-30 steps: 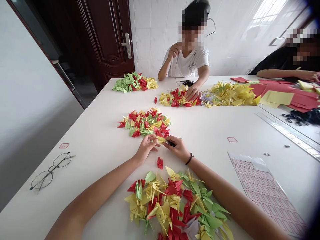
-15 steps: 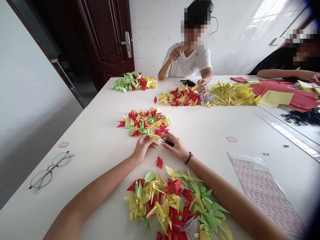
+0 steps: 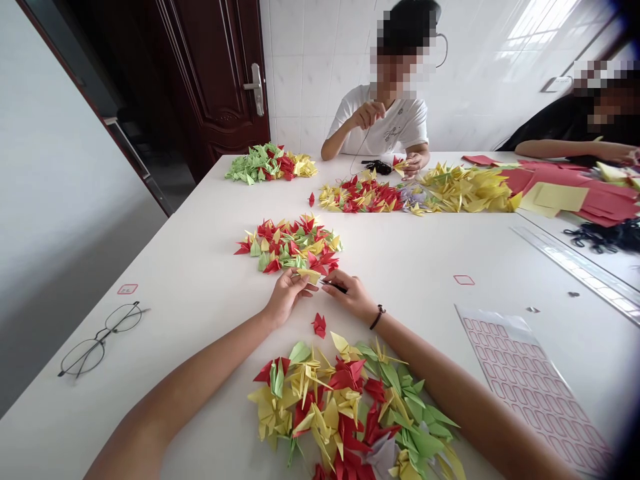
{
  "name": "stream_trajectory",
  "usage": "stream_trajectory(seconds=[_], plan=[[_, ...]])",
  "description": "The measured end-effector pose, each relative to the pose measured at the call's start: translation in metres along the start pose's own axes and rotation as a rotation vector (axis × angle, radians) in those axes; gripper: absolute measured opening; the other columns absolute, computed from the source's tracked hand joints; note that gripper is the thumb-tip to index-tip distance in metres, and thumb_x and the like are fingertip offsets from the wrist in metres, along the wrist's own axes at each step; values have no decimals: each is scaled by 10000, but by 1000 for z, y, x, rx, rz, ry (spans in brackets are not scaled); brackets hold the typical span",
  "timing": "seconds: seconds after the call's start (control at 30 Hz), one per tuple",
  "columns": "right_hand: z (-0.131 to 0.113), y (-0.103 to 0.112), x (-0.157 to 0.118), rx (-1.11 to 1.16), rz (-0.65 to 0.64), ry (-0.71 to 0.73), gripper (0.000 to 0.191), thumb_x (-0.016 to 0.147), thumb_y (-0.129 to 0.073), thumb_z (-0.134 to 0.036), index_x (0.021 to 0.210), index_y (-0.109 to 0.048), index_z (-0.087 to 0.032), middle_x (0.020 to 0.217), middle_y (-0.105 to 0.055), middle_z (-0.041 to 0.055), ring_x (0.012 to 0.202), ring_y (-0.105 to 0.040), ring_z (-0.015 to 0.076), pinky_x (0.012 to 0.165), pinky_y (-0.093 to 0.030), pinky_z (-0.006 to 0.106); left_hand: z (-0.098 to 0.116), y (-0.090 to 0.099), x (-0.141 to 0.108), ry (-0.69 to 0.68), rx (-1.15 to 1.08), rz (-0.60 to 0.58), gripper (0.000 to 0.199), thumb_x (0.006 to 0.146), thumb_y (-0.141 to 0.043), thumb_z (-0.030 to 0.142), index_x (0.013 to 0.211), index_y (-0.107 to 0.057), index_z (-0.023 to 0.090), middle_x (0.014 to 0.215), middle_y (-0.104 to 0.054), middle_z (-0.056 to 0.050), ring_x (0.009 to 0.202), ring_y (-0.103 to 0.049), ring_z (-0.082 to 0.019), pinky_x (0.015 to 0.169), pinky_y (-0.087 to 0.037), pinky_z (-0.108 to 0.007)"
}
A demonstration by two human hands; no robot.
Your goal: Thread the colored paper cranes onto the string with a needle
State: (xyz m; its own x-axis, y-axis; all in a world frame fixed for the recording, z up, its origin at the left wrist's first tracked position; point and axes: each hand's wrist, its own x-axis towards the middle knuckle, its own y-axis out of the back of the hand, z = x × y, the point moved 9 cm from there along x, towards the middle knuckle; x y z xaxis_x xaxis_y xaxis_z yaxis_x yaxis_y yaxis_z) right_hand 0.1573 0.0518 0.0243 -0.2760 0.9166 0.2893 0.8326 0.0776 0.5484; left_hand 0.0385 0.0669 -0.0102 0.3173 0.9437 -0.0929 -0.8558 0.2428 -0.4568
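My left hand (image 3: 287, 295) pinches a small folded yellow paper piece (image 3: 309, 275), probably a paper crane. In my right hand (image 3: 353, 293) are dark tweezers (image 3: 334, 286), their tips at the right edge of the yellow paper. Most of the tweezers is hidden by my fingers. Just beyond my hands lies a pile of red, green and yellow paper cranes (image 3: 287, 243). A single red paper crane (image 3: 319, 325) rests on the table below my hands. Between my forearms spreads a larger pile of mixed-colour cranes (image 3: 345, 407).
Glasses (image 3: 103, 340) lie at the left, a sticker sheet (image 3: 530, 380) at the right. Across the white table (image 3: 210, 267), a person (image 3: 387, 127) holds a crane and a thread behind more crane piles. Another person's arm (image 3: 570, 148) is near red paper sheets (image 3: 550, 187).
The tweezers have tilted slightly and their tips sit closer together by the yellow paper. The person opposite has lifted a crane from the pile and lowered the other hand a little.
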Motion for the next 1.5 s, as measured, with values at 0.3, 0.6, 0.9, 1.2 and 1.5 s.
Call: stream_trajectory(seconds=[0.3, 0.6, 0.9, 1.2, 1.5], plan=[[1, -2, 0, -10, -16, -8, 222, 809, -471, -387, 800, -519, -170, 651, -566, 9, 569, -461, 115, 537, -359, 234, -1, -3, -1, 4, 38, -35, 320, 664, -675, 303, 866, -470, 164, 689, -629, 20, 602, -610, -113, 585, -426, -234], [-3, 0, 1, -44, -10, -7, 220, 803, -470, -384, 736, -520, -180, 615, -541, -5, 533, -426, 105, 512, -335, 228, 0, -3, -1, 9, 50, -25, 319, 656, -673, 305, 859, -471, 164, 634, -618, 24, 578, -595, -114, 610, -414, -250], [-1, 0, 0, -50, 1, -6, 221, 797, -477, -382, 719, -509, -178, 609, -513, -12, 532, -402, 98, 515, -326, 223, 0, -3, -1, 3, 52, -30, 302, 670, -661, 313, 845, -463, 169, 617, -604, 37, 558, -581, -97, 604, -415, -238], [4, 4, 0, 8, 48, -38, 231, 802, -467, -398, 718, -471, -183, 554, -441, -37, 502, -347, 88, 480, -286, 217, 2, -5, -3, 10, 32, -23, 327, 672, -646, 364, 819, -423, 174, 741, -644, -7, 578, -592, -107, 597, -424, -246], [5, 8, 0, 89, 89, -48, 278, 785, -487, -453, 816, -503, -177, 601, -495, -15, 532, -408, 104, 507, -318, 231, 11, -8, -7, -60, 302, -57, 325, 696, -624, 361, 875, -416, 187, 762, -634, -11, 557, -561, -104, 592, -425, -258]])
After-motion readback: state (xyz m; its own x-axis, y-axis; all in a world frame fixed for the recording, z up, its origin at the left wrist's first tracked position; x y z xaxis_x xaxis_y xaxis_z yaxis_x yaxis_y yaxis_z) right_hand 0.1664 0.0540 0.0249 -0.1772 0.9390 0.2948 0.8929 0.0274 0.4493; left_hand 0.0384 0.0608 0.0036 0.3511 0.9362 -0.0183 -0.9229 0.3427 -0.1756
